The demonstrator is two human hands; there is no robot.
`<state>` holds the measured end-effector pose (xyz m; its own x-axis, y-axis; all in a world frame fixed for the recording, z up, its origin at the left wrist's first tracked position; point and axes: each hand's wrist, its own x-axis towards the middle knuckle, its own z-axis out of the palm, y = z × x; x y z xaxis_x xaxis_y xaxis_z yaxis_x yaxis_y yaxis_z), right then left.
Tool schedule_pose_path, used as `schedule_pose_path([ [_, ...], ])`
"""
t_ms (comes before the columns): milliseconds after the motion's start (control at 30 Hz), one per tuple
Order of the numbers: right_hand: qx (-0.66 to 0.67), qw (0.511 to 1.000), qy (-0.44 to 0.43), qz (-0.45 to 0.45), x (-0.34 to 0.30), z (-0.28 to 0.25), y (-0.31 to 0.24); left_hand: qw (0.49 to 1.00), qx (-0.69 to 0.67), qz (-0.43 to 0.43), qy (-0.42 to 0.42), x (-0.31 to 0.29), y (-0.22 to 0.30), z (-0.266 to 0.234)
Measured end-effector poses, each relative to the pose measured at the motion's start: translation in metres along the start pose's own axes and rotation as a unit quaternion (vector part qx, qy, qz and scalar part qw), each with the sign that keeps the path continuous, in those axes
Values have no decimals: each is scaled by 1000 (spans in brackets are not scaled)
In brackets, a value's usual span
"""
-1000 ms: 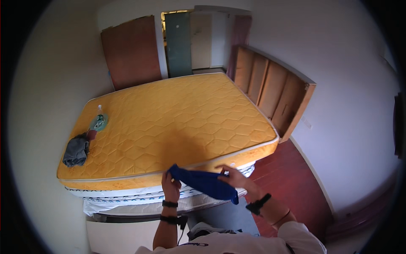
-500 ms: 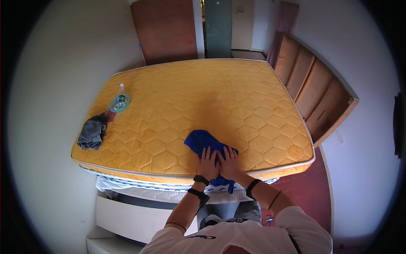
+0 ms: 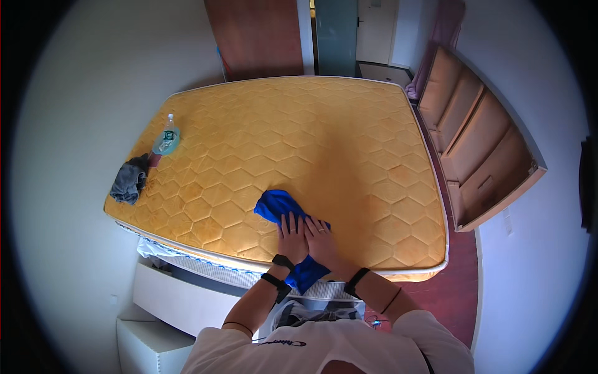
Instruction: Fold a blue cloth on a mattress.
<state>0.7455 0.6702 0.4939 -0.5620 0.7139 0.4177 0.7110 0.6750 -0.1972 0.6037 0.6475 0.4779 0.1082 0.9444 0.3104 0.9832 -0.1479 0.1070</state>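
Observation:
A blue cloth (image 3: 274, 202) lies on the yellow quilted mattress (image 3: 243, 131) close to its near edge. Both palms press on it. The fingers of my left hand (image 3: 291, 242) stretch out flat over the cloth. Beside it, my right hand (image 3: 320, 243) also lies flat with fingers extended, touching the left one. Part of the cloth shows below my hands and hangs over the mattress edge. What lies under my palms is hidden.
On the mattress's left side are a clear bottle (image 3: 169, 126), a round pale-green dish (image 3: 172, 144) and a crumpled grey cloth (image 3: 129, 181). A wooden frame (image 3: 489, 146) leans at the right wall. Below the near edge sits a white panel (image 3: 193, 299).
My hands and the blue cloth have shifted a little left and away from the near edge. More of the cloth shows below my hands. The view has turned slightly.

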Motion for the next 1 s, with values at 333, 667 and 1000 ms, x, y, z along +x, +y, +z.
schedule_pose_path([
  [333, -2, 996, -39, 86, -30, -18, 25, 999, -30, 39, 1, 15, 36, 9],
  [667, -23, 994, -36, 103, 15, 10, -55, 996, -70, 51, -29, -11, -62, -13],
  [1000, 36, 999, -31, -22, 62, 48, -122, 999, 42, 23, -8, -52, -157, -29],
])
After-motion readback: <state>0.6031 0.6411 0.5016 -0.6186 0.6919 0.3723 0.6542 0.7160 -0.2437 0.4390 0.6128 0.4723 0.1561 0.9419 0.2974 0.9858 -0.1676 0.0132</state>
